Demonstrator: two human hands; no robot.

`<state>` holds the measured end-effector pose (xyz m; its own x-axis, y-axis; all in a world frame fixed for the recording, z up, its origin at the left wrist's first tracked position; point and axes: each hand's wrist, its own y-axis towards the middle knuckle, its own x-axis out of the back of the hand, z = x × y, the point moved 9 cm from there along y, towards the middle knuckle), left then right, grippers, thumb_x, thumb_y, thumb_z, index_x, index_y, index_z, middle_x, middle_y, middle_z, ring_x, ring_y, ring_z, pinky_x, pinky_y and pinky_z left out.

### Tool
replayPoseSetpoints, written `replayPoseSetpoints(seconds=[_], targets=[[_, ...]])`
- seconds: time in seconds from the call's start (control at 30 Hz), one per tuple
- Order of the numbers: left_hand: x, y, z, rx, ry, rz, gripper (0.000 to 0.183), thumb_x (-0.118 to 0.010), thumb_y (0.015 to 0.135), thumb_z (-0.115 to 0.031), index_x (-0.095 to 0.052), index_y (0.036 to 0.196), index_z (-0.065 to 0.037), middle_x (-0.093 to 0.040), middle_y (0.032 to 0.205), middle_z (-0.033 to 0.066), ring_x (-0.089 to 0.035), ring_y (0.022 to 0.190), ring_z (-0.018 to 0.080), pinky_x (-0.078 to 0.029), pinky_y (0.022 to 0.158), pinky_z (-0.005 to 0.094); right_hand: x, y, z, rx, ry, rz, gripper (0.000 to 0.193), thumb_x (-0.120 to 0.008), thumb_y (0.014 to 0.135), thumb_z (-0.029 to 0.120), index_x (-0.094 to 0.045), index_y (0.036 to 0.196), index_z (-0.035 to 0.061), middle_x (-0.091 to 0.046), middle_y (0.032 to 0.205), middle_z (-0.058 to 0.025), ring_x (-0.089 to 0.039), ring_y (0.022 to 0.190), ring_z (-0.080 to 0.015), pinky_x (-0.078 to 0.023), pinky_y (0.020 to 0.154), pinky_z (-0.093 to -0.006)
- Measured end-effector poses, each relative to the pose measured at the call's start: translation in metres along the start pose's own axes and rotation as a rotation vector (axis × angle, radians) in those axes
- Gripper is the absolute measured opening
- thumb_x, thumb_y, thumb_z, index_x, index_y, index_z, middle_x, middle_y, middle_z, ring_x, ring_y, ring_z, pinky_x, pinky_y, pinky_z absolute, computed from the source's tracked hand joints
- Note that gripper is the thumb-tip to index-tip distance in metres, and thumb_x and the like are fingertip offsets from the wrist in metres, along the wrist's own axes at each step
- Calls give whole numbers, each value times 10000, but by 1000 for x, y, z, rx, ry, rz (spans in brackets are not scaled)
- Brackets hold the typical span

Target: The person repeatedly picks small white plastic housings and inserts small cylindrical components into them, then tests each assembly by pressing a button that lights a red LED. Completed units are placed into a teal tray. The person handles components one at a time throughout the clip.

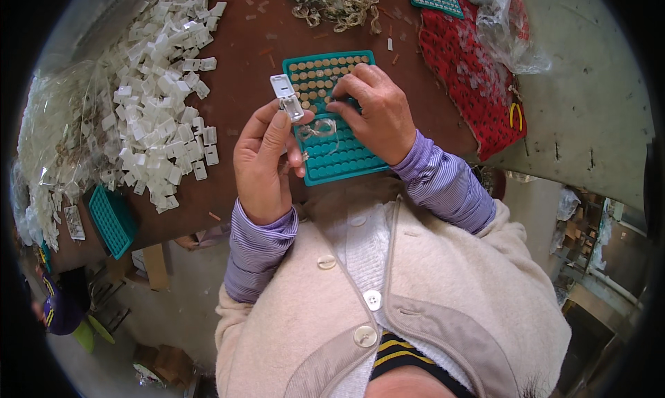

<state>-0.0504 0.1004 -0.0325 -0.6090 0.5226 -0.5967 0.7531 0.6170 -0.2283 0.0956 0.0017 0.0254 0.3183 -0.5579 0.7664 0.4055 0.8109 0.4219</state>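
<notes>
My left hand pinches a small white hinged plastic case between thumb and fingers, its lid swung up. Beside those fingers, a loop of thin pale wire lies across the teal tray; whether the hand also grips it is hidden. Round tan discs fill rows in the tray's far half, while the near half shows bare teal sockets. My right hand is over the far half, thumb and forefinger curled together at a disc; what is between the fingertips cannot be made out.
A large heap of white plastic cases covers the brown table's left side. A second teal tray stands at the near left edge. Tangled wires lie at the far side. On the right are red patterned cloth, clear plastic bags and a yellow-handled tool.
</notes>
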Motion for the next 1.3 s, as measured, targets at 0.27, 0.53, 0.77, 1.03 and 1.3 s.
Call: replayPoseSetpoints(seconds=[0.27, 0.53, 0.77, 1.03, 1.3], targets=[[6, 3, 6, 49, 62, 47, 329, -596, 1122, -177, -634, 1395, 3, -774, 1134, 153, -478, 573, 9, -379, 486, 168, 2, 1, 10, 121, -29, 4, 119, -746, 866, 54, -684, 963, 26, -668, 958, -124, -685, 955, -344, -596, 843, -442], [3, -4, 10, 114, 20, 58, 363, -598, 1128, -153, -602, 1454, 7, -773, 1132, 128, -430, 556, -9, -312, 451, 152, 7, 1, 20, 230, -34, -62, 148, -774, 842, -31, -707, 963, 21, -668, 925, -126, -688, 893, -325, -581, 755, -418], [-25, -10, 19, 47, 234, 87, 376, -736, 1037, -69, -655, 1399, -6, -768, 1092, 58, -486, 653, -13, -368, 533, 139, 44, -17, 35, 238, 209, -151, 166, -782, 811, 10, -683, 945, 17, -614, 902, -106, -661, 866, -307, -576, 742, -407], [-54, -17, 18, -53, 522, 154, 346, -809, 979, -54, -713, 1310, -15, -762, 1075, 19, -650, 930, 45, -493, 745, 205, 67, -33, 23, 163, 341, -237, 188, -765, 837, -26, -730, 1016, 16, -652, 885, -112, -674, 813, -289, -590, 705, -400], [-7, -13, 1, -61, 306, -3, 245, -671, 1076, -163, -707, 1261, -7, -771, 980, 39, -453, 594, -17, -303, 485, 170, 32, -14, 23, 108, 448, -160, 167, -774, 857, -12, -753, 1022, -3, -673, 912, -125, -701, 845, -290, -584, 723, -405]])
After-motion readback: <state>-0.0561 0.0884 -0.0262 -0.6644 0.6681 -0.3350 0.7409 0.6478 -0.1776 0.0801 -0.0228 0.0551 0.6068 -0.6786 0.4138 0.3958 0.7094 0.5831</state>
